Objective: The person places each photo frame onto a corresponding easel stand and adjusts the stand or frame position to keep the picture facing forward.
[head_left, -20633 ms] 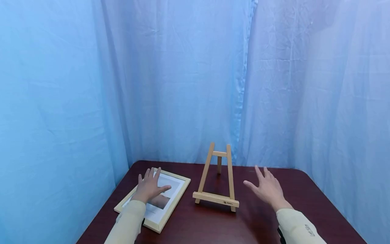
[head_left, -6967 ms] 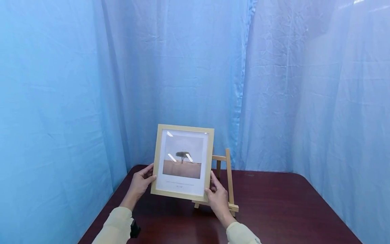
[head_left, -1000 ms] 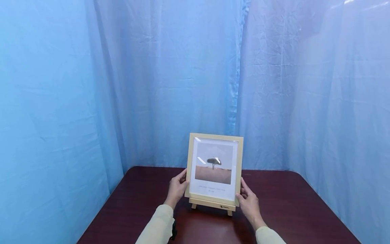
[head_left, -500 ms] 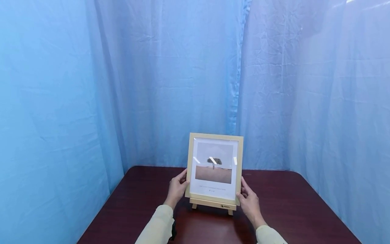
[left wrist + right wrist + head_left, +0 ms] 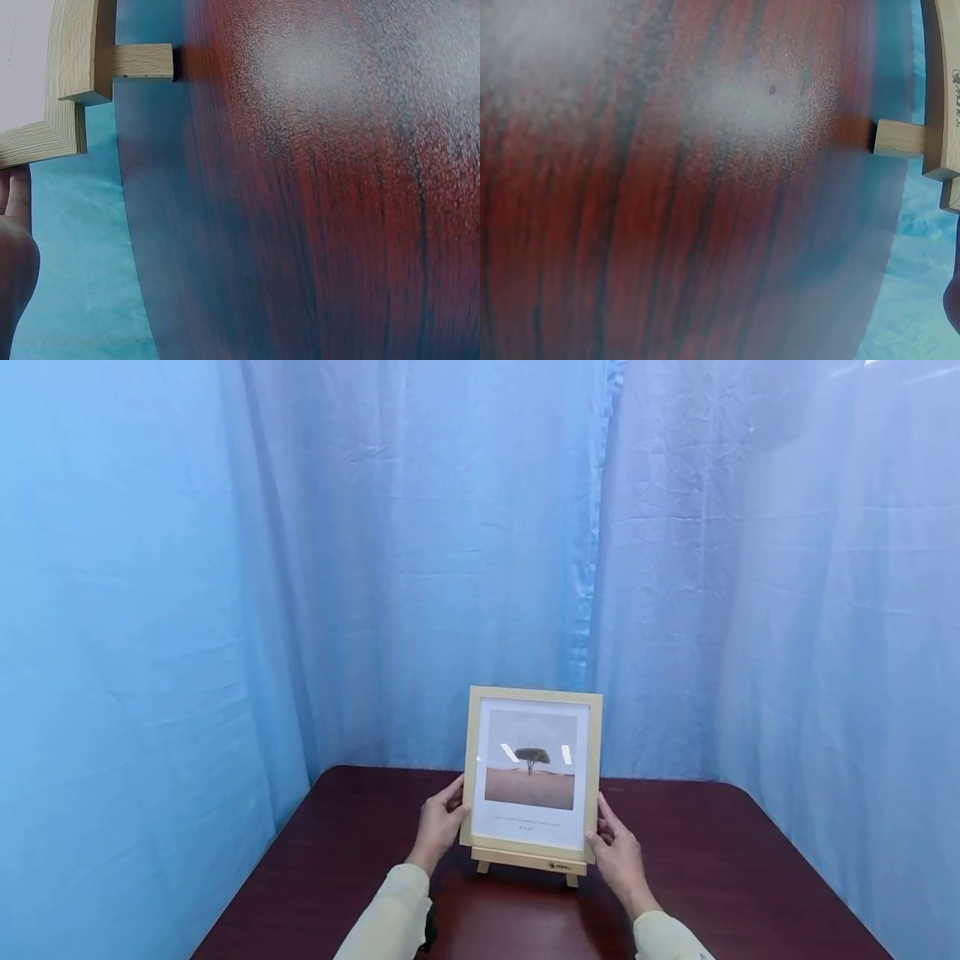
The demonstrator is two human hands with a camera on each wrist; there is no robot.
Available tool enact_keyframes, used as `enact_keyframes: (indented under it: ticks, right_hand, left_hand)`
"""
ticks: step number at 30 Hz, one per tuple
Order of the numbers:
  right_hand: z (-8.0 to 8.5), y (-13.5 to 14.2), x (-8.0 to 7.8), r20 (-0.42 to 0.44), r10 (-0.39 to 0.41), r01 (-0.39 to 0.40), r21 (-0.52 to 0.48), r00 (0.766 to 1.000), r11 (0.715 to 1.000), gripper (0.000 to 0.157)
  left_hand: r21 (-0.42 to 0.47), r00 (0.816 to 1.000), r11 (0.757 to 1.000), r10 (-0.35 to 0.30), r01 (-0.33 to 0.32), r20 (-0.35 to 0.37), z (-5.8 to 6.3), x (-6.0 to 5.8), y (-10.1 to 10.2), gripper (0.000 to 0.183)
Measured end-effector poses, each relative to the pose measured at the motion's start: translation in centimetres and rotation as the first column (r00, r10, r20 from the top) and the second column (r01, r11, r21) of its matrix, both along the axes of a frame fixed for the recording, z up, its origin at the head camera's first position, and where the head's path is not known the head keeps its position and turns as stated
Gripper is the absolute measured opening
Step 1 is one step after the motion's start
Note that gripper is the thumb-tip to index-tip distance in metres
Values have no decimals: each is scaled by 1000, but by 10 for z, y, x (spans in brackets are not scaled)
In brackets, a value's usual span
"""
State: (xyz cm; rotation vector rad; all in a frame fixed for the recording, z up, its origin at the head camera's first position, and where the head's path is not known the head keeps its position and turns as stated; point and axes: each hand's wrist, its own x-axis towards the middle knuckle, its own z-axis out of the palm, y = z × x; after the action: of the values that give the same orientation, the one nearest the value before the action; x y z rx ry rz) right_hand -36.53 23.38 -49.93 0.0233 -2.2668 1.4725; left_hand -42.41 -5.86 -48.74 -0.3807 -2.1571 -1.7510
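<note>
A light wooden picture frame with a tree print stands on the ledge of a small wooden easel, leaning back a little. My left hand holds its left edge low down, thumb in front and fingers at the side and behind. On the opposite edge, my right hand grips near the lower corner in the same way. The left wrist view has the frame's corner just behind the easel ledge. At the right wrist, the ledge end shows. Most of the easel is hidden behind the frame.
A dark red-brown wooden table carries the easel, its rounded far corners near the curtain. Blue curtains hang behind and on both sides. Ceiling light glints on the frame's glass.
The frame lay flat at the left under spread hands, then was held up left of the easel. Now it stands on the easel ledge. Over the last second, hands and frame barely move.
</note>
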Motion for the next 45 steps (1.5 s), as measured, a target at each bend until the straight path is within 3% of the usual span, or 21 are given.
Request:
enact_keyframes:
  ticks: [13, 45]
  right_hand:
    - [0, 4, -3, 13, 11, -11, 6, 1000, 1000, 69]
    - [0, 9, -15, 37, 30, -31, 24, 999, 999, 69]
  left_hand:
    - [1, 999, 1000, 0, 0, 34, 0, 3, 0, 54]
    - [-2, 1000, 1000, 13, -13, -1, -2, 8, -2, 54]
